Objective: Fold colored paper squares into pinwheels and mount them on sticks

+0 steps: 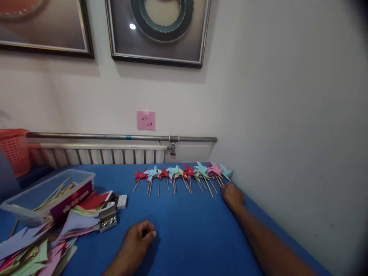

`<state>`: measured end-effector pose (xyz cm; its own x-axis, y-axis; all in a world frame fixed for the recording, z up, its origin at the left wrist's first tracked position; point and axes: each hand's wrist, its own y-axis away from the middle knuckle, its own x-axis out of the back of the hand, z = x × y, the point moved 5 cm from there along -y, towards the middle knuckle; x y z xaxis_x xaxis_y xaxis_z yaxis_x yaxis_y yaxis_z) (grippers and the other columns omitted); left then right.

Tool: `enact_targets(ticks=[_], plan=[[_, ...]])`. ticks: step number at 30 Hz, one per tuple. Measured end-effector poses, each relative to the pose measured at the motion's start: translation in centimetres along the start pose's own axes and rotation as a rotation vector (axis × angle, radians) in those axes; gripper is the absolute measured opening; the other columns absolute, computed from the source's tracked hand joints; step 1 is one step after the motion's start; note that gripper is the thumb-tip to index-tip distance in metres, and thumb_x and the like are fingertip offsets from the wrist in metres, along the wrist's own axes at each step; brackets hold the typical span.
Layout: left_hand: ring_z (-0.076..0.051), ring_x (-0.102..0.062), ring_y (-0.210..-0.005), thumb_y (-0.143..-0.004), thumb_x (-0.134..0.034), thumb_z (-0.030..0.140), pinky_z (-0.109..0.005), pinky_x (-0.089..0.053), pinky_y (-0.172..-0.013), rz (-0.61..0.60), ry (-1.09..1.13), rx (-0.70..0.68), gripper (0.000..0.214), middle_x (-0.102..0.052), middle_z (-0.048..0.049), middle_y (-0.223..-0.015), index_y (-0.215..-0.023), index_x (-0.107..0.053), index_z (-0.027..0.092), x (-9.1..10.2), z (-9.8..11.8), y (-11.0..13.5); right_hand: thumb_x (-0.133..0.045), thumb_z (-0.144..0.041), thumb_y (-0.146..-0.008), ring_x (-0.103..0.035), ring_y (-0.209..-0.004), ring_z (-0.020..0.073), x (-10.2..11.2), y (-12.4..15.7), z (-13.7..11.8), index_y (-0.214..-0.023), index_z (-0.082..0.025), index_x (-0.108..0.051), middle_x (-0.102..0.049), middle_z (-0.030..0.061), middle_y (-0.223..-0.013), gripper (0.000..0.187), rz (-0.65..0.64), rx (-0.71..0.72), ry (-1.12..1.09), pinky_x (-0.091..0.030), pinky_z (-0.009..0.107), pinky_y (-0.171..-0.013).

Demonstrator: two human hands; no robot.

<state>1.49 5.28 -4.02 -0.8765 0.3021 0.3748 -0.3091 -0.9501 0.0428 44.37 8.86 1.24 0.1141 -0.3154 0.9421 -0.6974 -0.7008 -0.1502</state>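
Observation:
My right hand [233, 194] reaches to the far right of the blue table, its fingers closed on the stick of a light-blue paper pinwheel [226, 172]. That pinwheel lies at the right end of a row with several others, among them a pink pinwheel [214, 168] and a red pinwheel [189, 171], each on a thin wooden stick. Nearer to me, my left hand [137, 240] rests on the table with its fingers curled in; nothing shows in it. To its left is a small open box [108, 221] holding shiny metal pins or tacks.
A clear plastic bin [83, 175] with wooden sticks stands at left. Stacks of coloured paper [77, 222] and a small white box [122, 202] lie beside it. A red basket [15, 153] is further back. The wall [276, 153] borders the table's right side; a radiator [94, 156] runs behind.

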Motion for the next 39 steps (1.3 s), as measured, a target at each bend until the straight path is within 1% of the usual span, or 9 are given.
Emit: enact_targets(ticks=[6, 12, 17, 20, 22, 27, 30, 34, 39], plan=[[-0.011, -0.039, -0.057, -0.075, -0.056, 0.044, -0.024, -0.031, -0.056, -0.016, 0.002, -0.015, 0.025, -0.042, 0.0062, -0.059, -0.07, -0.054, 0.02, 0.0, -0.1, -0.1, -0.04, -0.031, -0.099, -0.072, -0.103, 0.0312, 0.6, 0.7, 0.2, -0.113, -0.011, -0.071, -0.075, 0.0221, -0.109, 0.039, 0.063, -0.001, -0.014, -0.051, 0.035, -0.079], [-0.012, -0.044, -0.058, -0.078, -0.055, 0.032, -0.024, -0.033, -0.058, -0.008, -0.03, -0.017, 0.015, -0.048, 0.0044, -0.061, -0.072, -0.058, 0.018, 0.1, 0.7, 0.2, -0.038, -0.032, -0.099, -0.073, -0.092, 0.0273, 2.2, 3.3, 0.5, -0.113, -0.012, -0.069, -0.076, 0.0187, -0.102, 0.04, 0.124, 0.02, -0.078, -0.048, 0.031, -0.069], [-0.015, -0.058, -0.07, -0.083, -0.054, 0.024, -0.025, -0.038, -0.064, -0.059, -0.386, -0.07, 0.015, -0.067, -0.0017, -0.074, -0.079, -0.067, 0.017, 1.6, 2.8, 1.2, -0.042, -0.037, -0.094, -0.071, -0.077, 0.026, 2.1, 7.0, -1.4, -0.099, -0.017, -0.07, -0.076, 0.0138, -0.091, 0.035, 0.213, 0.211, -0.22, -0.045, 0.032, -0.063], [-0.022, -0.067, -0.088, -0.086, -0.051, 0.021, -0.029, -0.043, -0.076, -0.015, -0.803, -0.083, 0.022, -0.075, -0.01, -0.091, -0.087, -0.073, 0.018, 4.2, 4.0, 1.8, -0.045, -0.04, -0.091, -0.069, -0.072, 0.024, 1.5, 11.9, -4.5, -0.093, -0.02, -0.066, -0.074, 0.0094, -0.083, 0.029, 0.177, 0.443, -0.365, -0.045, 0.031, -0.064], [-0.027, -0.07, -0.094, -0.087, -0.05, 0.018, -0.033, -0.045, -0.079, 0.053, -0.988, 0.016, 0.025, -0.075, -0.0166, -0.099, -0.094, -0.075, 0.015, 6.8, 4.3, 2.0, -0.045, -0.041, -0.093, -0.068, -0.069, 0.0222, 0.8, 16.8, -7.4, -0.087, -0.022, -0.064, -0.072, 0.0064, -0.078, 0.027, 0.091, 0.615, -0.456, -0.046, 0.03, -0.063], [-0.033, -0.072, -0.094, -0.094, -0.043, 0.019, -0.039, -0.048, -0.076, 0.434, -1.072, 0.235, 0.032, -0.075, -0.018, -0.1, -0.104, -0.073, 0.018, 15.3, 4.2, 3.4, -0.047, -0.021, -0.095, -0.066, -0.071, 0.0165, -1.8, 30.8, -14.7, -0.082, -0.023, -0.058, -0.07, 0.0015, -0.077, 0.017, -0.094, 1.065, -0.569, -0.046, 0.025, -0.067], [-0.034, -0.071, -0.098, -0.095, -0.039, 0.019, -0.04, -0.049, -0.077, 0.574, -1.083, 0.32, 0.034, -0.075, -0.0196, -0.104, -0.107, -0.071, 0.015, 18.9, 3.4, 4.6, -0.056, -0.008, -0.083, -0.065, -0.072, 0.0161, -2.9, 36.0, -17.3, -0.083, -0.024, -0.056, -0.07, -0.0012, -0.08, 0.015, -0.117, 1.319, -0.523, -0.045, 0.028, -0.075], [-0.035, -0.069, -0.104, -0.087, -0.046, 0.014, -0.039, -0.049, -0.08, 0.473, -1.136, 0.376, 0.034, -0.074, -0.0212, -0.11, -0.11, -0.071, 0.013, 19.8, 2.4, 5.1, -0.057, -0.005, -0.081, -0.063, -0.072, 0.016, -3.4, 35.7, -17.7, -0.082, -0.023, -0.055, -0.068, -0.0019, -0.079, 0.018, -0.13, 1.289, -0.492, -0.044, 0.027, -0.073], [-0.03, -0.069, -0.102, -0.09, -0.043, 0.014, -0.036, -0.048, -0.081, 0.44, -1.225, 0.292, 0.035, -0.073, -0.019, -0.106, -0.105, -0.074, 0.015, 17.6, 2.7, 5.1, -0.055, -0.005, -0.084, -0.063, -0.073, 0.0152, -2.8, 34.0, -17.0, -0.082, -0.023, -0.055, -0.068, -0.0018, -0.079, 0.019, -0.185, 1.229, -0.545, -0.042, 0.026, -0.07]])
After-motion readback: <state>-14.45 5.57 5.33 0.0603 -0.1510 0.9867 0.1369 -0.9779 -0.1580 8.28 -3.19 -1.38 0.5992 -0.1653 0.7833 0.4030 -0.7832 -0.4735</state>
